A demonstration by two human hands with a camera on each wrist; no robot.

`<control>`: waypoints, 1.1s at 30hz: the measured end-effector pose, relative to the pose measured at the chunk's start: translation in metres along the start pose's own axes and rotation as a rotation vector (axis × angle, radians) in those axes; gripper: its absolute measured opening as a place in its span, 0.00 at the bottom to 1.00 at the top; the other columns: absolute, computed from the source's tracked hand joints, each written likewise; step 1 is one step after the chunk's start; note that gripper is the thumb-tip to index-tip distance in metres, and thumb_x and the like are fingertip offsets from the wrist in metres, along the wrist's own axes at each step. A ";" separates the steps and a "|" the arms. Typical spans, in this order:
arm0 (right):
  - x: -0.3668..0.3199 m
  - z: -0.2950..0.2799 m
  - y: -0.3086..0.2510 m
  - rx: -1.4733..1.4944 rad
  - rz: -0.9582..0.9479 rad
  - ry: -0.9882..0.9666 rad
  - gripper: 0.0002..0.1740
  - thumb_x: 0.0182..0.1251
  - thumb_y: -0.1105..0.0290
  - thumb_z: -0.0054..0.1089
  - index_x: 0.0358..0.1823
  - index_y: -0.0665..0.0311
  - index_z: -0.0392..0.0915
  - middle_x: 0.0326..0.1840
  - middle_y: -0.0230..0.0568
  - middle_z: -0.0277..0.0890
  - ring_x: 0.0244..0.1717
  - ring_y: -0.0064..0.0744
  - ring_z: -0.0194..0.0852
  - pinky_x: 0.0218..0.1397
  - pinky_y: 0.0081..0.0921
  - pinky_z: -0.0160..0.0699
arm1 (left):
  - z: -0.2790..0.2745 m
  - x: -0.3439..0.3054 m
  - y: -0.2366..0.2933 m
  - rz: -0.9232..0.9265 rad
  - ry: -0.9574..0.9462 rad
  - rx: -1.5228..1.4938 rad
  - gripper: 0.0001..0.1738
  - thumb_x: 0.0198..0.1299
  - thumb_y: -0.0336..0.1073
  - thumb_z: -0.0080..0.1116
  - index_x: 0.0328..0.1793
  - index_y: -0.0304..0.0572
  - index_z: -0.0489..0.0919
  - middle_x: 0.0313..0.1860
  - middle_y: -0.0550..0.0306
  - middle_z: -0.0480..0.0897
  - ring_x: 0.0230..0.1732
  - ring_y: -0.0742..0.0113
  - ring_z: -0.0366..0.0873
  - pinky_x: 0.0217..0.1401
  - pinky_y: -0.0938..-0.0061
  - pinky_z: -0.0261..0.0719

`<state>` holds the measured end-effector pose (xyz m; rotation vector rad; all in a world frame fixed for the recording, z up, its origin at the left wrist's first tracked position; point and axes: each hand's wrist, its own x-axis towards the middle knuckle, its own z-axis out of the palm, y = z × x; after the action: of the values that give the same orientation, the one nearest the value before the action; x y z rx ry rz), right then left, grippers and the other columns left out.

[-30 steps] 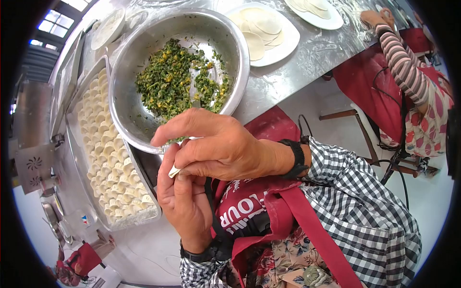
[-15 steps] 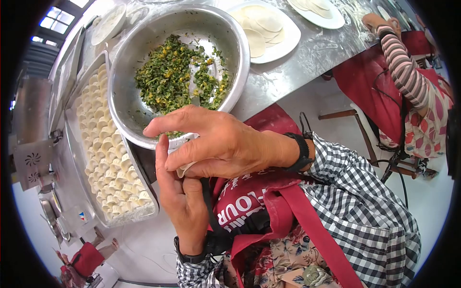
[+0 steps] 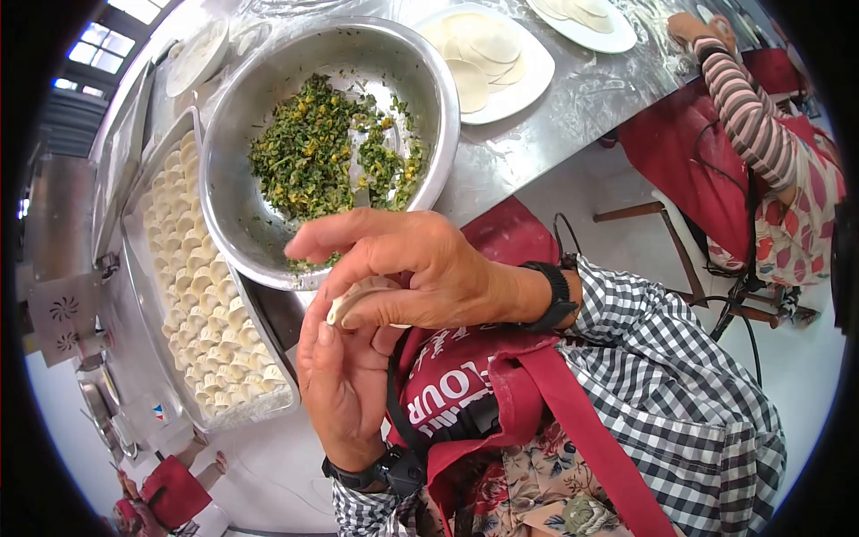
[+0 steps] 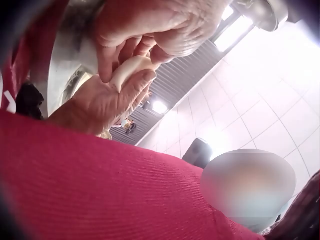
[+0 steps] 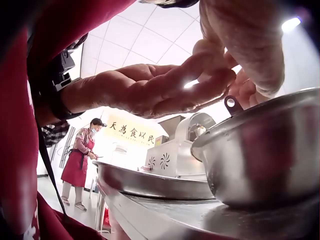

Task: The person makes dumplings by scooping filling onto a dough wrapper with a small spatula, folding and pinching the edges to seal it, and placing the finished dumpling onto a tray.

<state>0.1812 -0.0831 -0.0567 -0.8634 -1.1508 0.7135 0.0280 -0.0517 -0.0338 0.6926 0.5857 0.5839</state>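
Observation:
Both hands hold one pale half-moon dumpling [image 3: 361,288] close over the near rim of a steel bowl [image 3: 450,125]. My right hand [image 3: 425,273] pinches its edge between thumb and fingers, with the index finger stretched out toward the bowl. The left hand [image 3: 344,389] supports it from below, thumb tip against one end. In the left wrist view the dumpling [image 4: 131,69] shows a smooth side under the left thumb, while the right fingers work along its edge. Chopped green-and-yellow filling [image 3: 304,148] lies in the bowl, where a flat metal utensil handle [image 5: 232,105] stands up.
A tray [image 3: 294,394] with rows of folded dumplings [image 3: 210,313] stands left of the bowl. A white plate [image 3: 540,80] of round wrappers [image 3: 488,49] and another plate [image 3: 617,40] lie beyond on the floured steel table [image 3: 573,116]. Another person's striped sleeve [image 3: 743,107] is at right.
The hands tilt, and more of the dumpling's edge now shows between the fingers. The right fingers have shifted along it. Bowl, tray and plates have stayed put.

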 end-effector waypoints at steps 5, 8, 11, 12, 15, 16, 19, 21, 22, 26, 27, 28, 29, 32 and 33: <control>0.001 -0.006 0.001 -0.107 -0.103 -0.130 0.07 0.52 0.78 0.63 0.34 0.67 0.80 0.53 0.47 0.72 0.54 0.39 0.71 0.54 0.28 0.71 | 0.001 0.003 -0.004 -0.020 0.027 -0.041 0.27 0.65 0.40 0.45 0.66 0.32 0.58 0.61 0.48 0.68 0.59 0.56 0.70 0.60 0.63 0.71; 0.002 -0.007 0.000 -0.151 -0.142 -0.159 0.08 0.51 0.78 0.63 0.35 0.67 0.80 0.52 0.47 0.72 0.53 0.39 0.72 0.54 0.29 0.71 | -0.007 0.004 -0.005 -0.042 0.006 -0.069 0.27 0.65 0.40 0.46 0.65 0.32 0.59 0.57 0.49 0.71 0.57 0.59 0.72 0.55 0.65 0.74; 0.002 -0.003 -0.003 -0.080 -0.081 -0.127 0.08 0.50 0.79 0.62 0.34 0.67 0.80 0.52 0.47 0.72 0.51 0.39 0.73 0.53 0.29 0.72 | -0.004 0.003 0.001 -0.031 0.017 0.020 0.25 0.65 0.40 0.46 0.63 0.31 0.61 0.55 0.50 0.72 0.55 0.60 0.73 0.51 0.67 0.76; 0.001 -0.002 -0.004 -0.007 -0.012 -0.091 0.07 0.50 0.80 0.62 0.33 0.67 0.80 0.52 0.47 0.72 0.50 0.39 0.73 0.52 0.29 0.72 | -0.003 0.002 0.003 -0.031 0.018 0.018 0.25 0.65 0.40 0.46 0.63 0.31 0.61 0.55 0.50 0.72 0.55 0.60 0.73 0.51 0.67 0.76; 0.002 -0.005 -0.004 -0.043 -0.046 -0.135 0.06 0.50 0.81 0.61 0.31 0.68 0.80 0.52 0.47 0.73 0.50 0.39 0.74 0.51 0.28 0.73 | 0.000 0.002 0.006 -0.051 0.030 0.083 0.25 0.64 0.40 0.47 0.62 0.29 0.62 0.54 0.48 0.73 0.55 0.61 0.73 0.49 0.68 0.77; 0.001 -0.005 -0.003 -0.042 -0.044 -0.135 0.06 0.50 0.81 0.61 0.31 0.68 0.80 0.52 0.47 0.73 0.50 0.39 0.74 0.51 0.28 0.73 | 0.000 0.001 0.006 -0.057 0.034 0.111 0.25 0.65 0.41 0.45 0.61 0.29 0.63 0.54 0.47 0.73 0.55 0.59 0.73 0.50 0.67 0.76; -0.001 -0.005 -0.002 0.010 0.000 -0.119 0.06 0.50 0.80 0.62 0.31 0.68 0.80 0.52 0.47 0.73 0.49 0.38 0.74 0.52 0.28 0.73 | -0.003 0.001 0.005 -0.058 0.018 0.088 0.25 0.67 0.43 0.41 0.61 0.28 0.63 0.54 0.45 0.73 0.55 0.57 0.73 0.54 0.65 0.74; -0.001 -0.006 -0.001 -0.009 0.001 -0.129 0.08 0.49 0.80 0.62 0.33 0.67 0.80 0.52 0.48 0.73 0.49 0.37 0.75 0.51 0.27 0.73 | -0.003 0.001 0.004 -0.053 0.002 0.036 0.26 0.68 0.45 0.38 0.61 0.28 0.63 0.55 0.44 0.73 0.55 0.56 0.73 0.56 0.63 0.72; -0.002 -0.007 -0.001 -0.008 0.002 -0.129 0.08 0.49 0.80 0.62 0.33 0.67 0.80 0.52 0.48 0.73 0.49 0.37 0.75 0.51 0.27 0.73 | -0.002 0.002 0.005 -0.058 -0.022 0.011 0.26 0.68 0.46 0.36 0.61 0.28 0.63 0.56 0.43 0.73 0.55 0.55 0.73 0.58 0.62 0.71; -0.001 -0.007 -0.004 -0.073 0.001 -0.131 0.08 0.49 0.81 0.62 0.33 0.67 0.80 0.51 0.47 0.73 0.48 0.36 0.75 0.50 0.27 0.74 | 0.000 0.000 0.006 -0.045 0.002 0.039 0.27 0.69 0.47 0.32 0.61 0.28 0.64 0.57 0.43 0.73 0.57 0.54 0.72 0.58 0.61 0.70; 0.000 -0.006 -0.006 -0.085 -0.020 -0.119 0.08 0.49 0.81 0.61 0.33 0.67 0.81 0.51 0.47 0.74 0.48 0.35 0.75 0.49 0.27 0.74 | -0.002 -0.001 0.006 -0.047 0.003 0.037 0.27 0.69 0.47 0.32 0.61 0.28 0.64 0.57 0.43 0.73 0.57 0.54 0.72 0.58 0.61 0.70; 0.000 -0.005 -0.006 -0.084 -0.017 -0.118 0.08 0.49 0.81 0.61 0.33 0.67 0.81 0.51 0.47 0.74 0.48 0.35 0.75 0.49 0.27 0.74 | -0.004 -0.002 0.006 -0.033 0.004 0.021 0.27 0.70 0.47 0.32 0.61 0.28 0.64 0.57 0.43 0.73 0.57 0.54 0.72 0.58 0.61 0.70; 0.000 -0.004 -0.007 -0.068 -0.008 -0.121 0.08 0.49 0.81 0.62 0.33 0.66 0.81 0.51 0.47 0.74 0.47 0.35 0.75 0.49 0.27 0.74 | -0.005 -0.003 0.005 -0.020 0.006 0.006 0.27 0.70 0.47 0.32 0.61 0.28 0.64 0.57 0.44 0.73 0.57 0.54 0.72 0.59 0.61 0.70; -0.002 -0.005 -0.004 -0.056 -0.017 -0.141 0.09 0.48 0.81 0.63 0.33 0.66 0.81 0.51 0.47 0.74 0.47 0.36 0.75 0.49 0.28 0.74 | -0.001 -0.003 0.005 -0.020 -0.018 0.052 0.28 0.70 0.48 0.31 0.61 0.28 0.64 0.57 0.44 0.73 0.57 0.55 0.72 0.59 0.61 0.70; -0.002 -0.006 -0.003 -0.058 -0.032 -0.158 0.09 0.47 0.81 0.63 0.33 0.66 0.81 0.51 0.47 0.74 0.48 0.37 0.75 0.49 0.28 0.74 | -0.001 -0.004 0.005 -0.020 -0.017 0.052 0.28 0.70 0.48 0.31 0.61 0.28 0.64 0.57 0.44 0.73 0.57 0.55 0.72 0.59 0.61 0.70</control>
<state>0.1861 -0.0876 -0.0565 -0.8467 -1.3288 0.7346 0.0230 -0.0502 -0.0298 0.7391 0.5929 0.5450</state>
